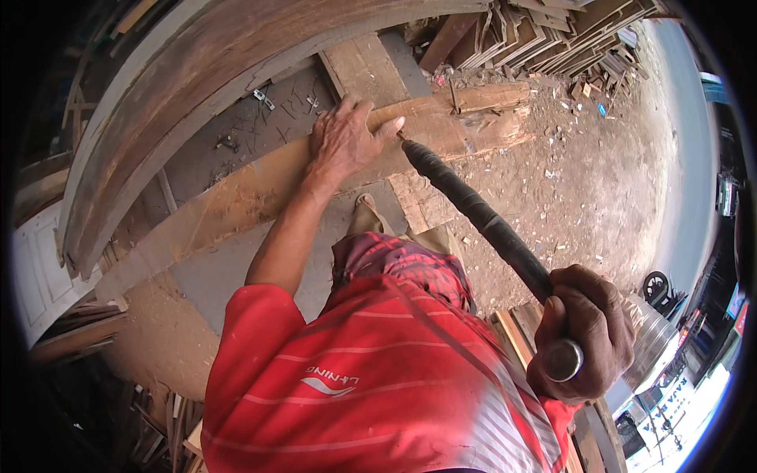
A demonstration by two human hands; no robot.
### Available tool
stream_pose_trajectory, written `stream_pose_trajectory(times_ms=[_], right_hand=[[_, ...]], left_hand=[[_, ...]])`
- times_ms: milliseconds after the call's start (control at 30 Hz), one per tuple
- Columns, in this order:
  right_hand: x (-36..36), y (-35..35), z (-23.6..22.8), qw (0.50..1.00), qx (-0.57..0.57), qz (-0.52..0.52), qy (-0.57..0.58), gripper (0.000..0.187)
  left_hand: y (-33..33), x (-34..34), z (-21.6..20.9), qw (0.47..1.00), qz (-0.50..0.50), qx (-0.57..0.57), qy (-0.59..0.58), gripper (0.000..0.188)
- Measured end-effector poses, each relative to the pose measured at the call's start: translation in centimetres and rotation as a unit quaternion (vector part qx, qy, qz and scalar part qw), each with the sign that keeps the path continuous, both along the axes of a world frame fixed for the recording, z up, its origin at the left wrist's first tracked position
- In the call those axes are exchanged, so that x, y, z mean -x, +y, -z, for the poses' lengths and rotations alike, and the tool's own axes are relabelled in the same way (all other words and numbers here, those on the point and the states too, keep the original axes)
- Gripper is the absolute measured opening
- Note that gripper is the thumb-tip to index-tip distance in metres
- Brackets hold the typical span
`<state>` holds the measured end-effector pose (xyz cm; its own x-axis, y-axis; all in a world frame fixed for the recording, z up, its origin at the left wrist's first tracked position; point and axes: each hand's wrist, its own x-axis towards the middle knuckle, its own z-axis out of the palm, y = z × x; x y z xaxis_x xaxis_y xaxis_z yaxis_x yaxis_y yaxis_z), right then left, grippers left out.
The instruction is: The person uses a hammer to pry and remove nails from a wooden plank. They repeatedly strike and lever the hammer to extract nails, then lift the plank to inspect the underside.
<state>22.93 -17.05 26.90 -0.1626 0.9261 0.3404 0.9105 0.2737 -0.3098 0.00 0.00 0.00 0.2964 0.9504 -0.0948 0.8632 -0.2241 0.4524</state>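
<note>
My right hand [582, 335] is wrapped round one end of a long metal bar [481, 213] bound in black tape, its rounded end poking out of my fist. The bar slants away to the upper left, and its thin far tip comes close to my left thumb; whether it touches the wood I cannot tell. Under my left hand [344, 138] lies a long wooden plank [260, 189], and the palm and fingers rest on it, thumb stretched out. A dark nail-like spike [454, 96] stands up near the plank's rough right end.
A large curved timber [197, 75] arches over the upper left. Crossing beneath the plank is a wooden board [364, 69]. Loose nails [288, 106] lie scattered on the grey surface. Stacked boards [536, 35] stand at the back, with wood chips on the dirt ground [568, 181].
</note>
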Motion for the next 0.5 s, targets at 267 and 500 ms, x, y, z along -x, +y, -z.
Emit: stream_pose_trajectory(times_ms=[267,500], right_hand=[[0.0,-2.0,2.1,0.995,0.003,0.075,0.070,0.017],[-2.0,-4.3,4.1,0.992,-0.038,0.101,0.062,0.026]], left_hand=[[0.5,-0.4,-1.0,0.999,-0.004,0.044,0.020,0.084],[0.1,-0.6,-1.1,0.998,-0.014,0.041,0.036,0.075]])
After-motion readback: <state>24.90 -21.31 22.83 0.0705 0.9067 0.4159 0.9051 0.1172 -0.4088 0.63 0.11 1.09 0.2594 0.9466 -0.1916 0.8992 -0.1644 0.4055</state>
